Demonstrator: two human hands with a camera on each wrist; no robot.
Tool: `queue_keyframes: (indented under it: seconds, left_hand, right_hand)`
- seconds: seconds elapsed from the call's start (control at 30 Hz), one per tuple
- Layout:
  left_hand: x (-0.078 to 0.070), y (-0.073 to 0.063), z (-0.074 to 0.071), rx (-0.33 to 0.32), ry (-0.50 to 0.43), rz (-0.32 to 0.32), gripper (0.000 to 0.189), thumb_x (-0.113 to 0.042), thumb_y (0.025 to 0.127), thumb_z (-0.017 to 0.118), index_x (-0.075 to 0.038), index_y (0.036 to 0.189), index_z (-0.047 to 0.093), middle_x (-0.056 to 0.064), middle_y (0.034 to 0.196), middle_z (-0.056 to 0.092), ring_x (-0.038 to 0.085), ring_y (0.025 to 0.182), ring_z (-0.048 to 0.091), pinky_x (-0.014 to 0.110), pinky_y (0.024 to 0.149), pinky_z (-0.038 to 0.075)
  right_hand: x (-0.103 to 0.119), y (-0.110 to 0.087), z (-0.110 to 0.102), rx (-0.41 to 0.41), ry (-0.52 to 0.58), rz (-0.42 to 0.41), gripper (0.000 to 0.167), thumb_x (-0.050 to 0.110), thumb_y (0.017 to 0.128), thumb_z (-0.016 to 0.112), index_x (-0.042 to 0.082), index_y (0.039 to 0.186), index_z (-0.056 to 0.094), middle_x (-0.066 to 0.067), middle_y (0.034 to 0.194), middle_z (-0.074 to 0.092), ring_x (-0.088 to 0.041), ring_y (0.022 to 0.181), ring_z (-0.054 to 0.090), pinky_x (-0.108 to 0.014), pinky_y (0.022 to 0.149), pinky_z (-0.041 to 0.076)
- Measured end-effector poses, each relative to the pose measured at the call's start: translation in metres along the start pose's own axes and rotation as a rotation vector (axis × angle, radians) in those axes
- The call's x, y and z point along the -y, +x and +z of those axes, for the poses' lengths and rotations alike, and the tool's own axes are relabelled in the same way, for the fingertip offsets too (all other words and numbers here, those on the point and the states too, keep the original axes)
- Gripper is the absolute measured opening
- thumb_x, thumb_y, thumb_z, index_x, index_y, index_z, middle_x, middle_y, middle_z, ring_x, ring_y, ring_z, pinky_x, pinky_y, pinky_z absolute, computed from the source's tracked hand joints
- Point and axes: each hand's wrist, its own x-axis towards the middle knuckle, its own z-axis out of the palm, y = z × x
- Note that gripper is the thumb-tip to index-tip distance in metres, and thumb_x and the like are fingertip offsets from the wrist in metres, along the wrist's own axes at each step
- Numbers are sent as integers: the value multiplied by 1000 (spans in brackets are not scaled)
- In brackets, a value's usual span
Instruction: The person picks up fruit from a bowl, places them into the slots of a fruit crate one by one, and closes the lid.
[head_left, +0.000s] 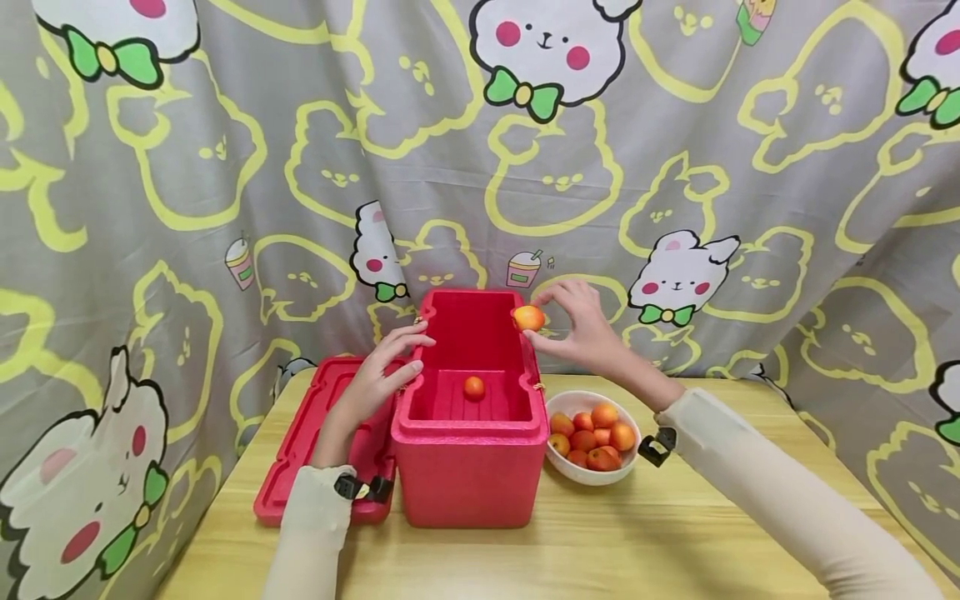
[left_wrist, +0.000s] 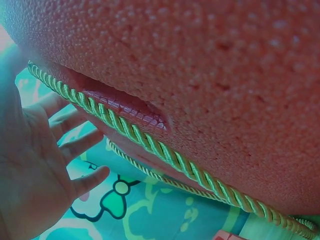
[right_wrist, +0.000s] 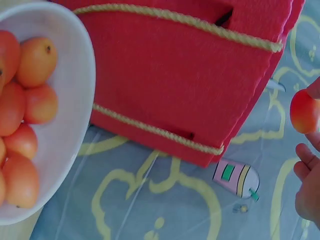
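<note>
A red foam box (head_left: 471,479) stands uncovered, with one small orange-red fruit (head_left: 473,387) on its floor. My left hand (head_left: 375,375) rests at the box's left rim, fingers spread and extended; in the left wrist view that hand (left_wrist: 45,165) shows beside the box's twisted cord (left_wrist: 135,130). Above the right rim, my right hand (head_left: 577,325) pinches another orange-red fruit (head_left: 528,317) between thumb and fingers. The same held fruit (right_wrist: 304,112) sits at the right edge of the right wrist view. A white bowl (head_left: 588,477) heaped with several similar fruits stands right of the box.
The box's red lid (head_left: 300,467) lies on the wooden table (head_left: 675,533), left of the box and under my left forearm. Gold cords (right_wrist: 175,17) run along the box's outer side. A patterned grey curtain (head_left: 450,175) hangs close behind the table.
</note>
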Motion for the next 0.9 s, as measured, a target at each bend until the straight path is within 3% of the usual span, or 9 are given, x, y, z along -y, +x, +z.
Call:
queue_keyframes:
  seconds: [0.33,0.63,0.9]
  left_hand:
    - [-3,0,0,3,-4,-17,45,-26,95,67,-19,139,58,0,162,38,24,145,39,51,99,57]
    - [-2,-1,2,-4,-3,-19,44,-25,95,66,-19,138,59,1,162,38,25,145,39,51,99,56]
    - [-1,-1,1,-4,-7,-18,44,-26,95,66,-18,138,59,3,162,39,27,146,38,54,101,54]
  right_hand:
    - [22,10,18,120,-2,-101,33,25,78,83,13,103,66,-5,107,62,-23,107,50,-52,99,36]
    - [33,11,31,274,-100,-170,37,29,76,84,12,103,64,-3,106,62,-18,105,50,-46,97,39]
    - [37,10,39,327,-120,-190,37,31,76,84,14,102,64,0,104,60,-15,102,50,-42,94,41]
